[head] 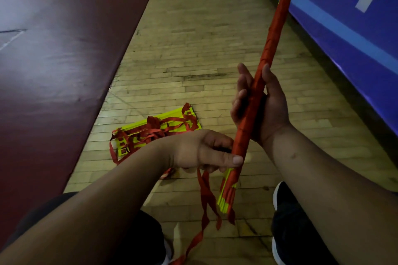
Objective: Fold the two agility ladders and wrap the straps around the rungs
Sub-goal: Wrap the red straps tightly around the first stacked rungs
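Worn wooden floor [193,49] — matt, scuffed strips; at nine o'clock a maroon mat [53,60], smooth, dully sheened; red cloth straps [273,34] — yellow plastic rungs [222,204].

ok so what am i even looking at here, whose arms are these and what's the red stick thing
There is no machine here. This is one picture from a camera worn on a person's head, looking down at their own bare arms. The red stick is a folded agility ladder: yellow rungs stacked together and wrapped in red strap. The right hand holds it around the middle. The left hand grips it lower down, where loose strap hangs. A second ladder lies unwrapped on the wooden floor, its straps tangled. A dark red mat is on the left and a blue panel on the right.
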Available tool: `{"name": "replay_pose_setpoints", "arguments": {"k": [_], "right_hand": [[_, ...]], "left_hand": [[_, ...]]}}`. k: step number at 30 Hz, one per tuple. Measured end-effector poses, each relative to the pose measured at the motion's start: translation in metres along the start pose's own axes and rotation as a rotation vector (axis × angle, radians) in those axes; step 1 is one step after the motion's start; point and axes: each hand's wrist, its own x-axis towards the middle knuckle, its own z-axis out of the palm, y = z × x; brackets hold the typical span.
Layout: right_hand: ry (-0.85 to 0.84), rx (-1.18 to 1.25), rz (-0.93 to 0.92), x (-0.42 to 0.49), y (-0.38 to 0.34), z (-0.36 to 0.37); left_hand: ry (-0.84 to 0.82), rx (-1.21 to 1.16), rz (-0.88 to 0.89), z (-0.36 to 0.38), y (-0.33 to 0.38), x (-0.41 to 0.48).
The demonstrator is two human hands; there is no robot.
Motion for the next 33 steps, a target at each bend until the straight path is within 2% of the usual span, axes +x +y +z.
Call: {"name": "replay_pose_setpoints", "arguments": {"k": [11, 14, 18, 23, 29, 33], "right_hand": [[0.283, -0.194, -0.054, 0.007, 0.011, 0.001], [0.341, -0.206, -0.048, 0.009, 0.014, -0.004], [0.403, -0.243, -0.038, 0.012, 0.013, -0.006], [0.487, -0.340, -0.054, 0.016, 0.015, -0.008], [0.540, -0.354, -0.098, 0.021, 0.012, -0.013], [0.576, -0.331, -0.105, 0.023, 0.011, -0.017]], "left_hand": [[0.060, 0.104, -0.256, -0.016, 0.000, -0.001], [0.036, 0.143, -0.248, -0.018, -0.001, -0.003], [0.083, 0.213, -0.258, -0.020, -0.006, -0.003], [0.190, 0.436, -0.328, -0.020, -0.014, 0.003], [0.363, 0.762, -0.295, -0.014, -0.016, 0.010], [0.402, 0.909, -0.246, -0.004, -0.018, 0.012]]}}
